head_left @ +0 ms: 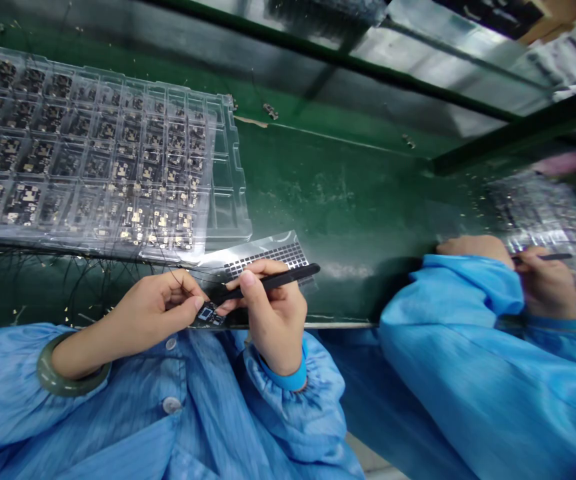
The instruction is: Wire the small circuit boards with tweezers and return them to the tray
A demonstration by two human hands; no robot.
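Near the table's front edge, my left hand (168, 303) pinches a small dark circuit board (209, 314) by its left side. My right hand (275, 310) is closed around black tweezers (288, 277), whose tips point down and left at the board. Fingers of the right hand come close to the board's right side; whether they touch it I cannot tell. Just behind my hands lies a clear sheet with rows of small black stickers (293, 256), partly covered by the right hand. Thin black wires run along the table near the left hand.
Stacked clear plastic trays (228, 167) with many boards in their compartments stand at the back left. On the right, a co-worker's hands (548, 283) hold a dark tool beside another tray (568, 220). A green metal bar (523, 127) crosses behind. Small parts (270, 111) lie on the green table (328, 193).
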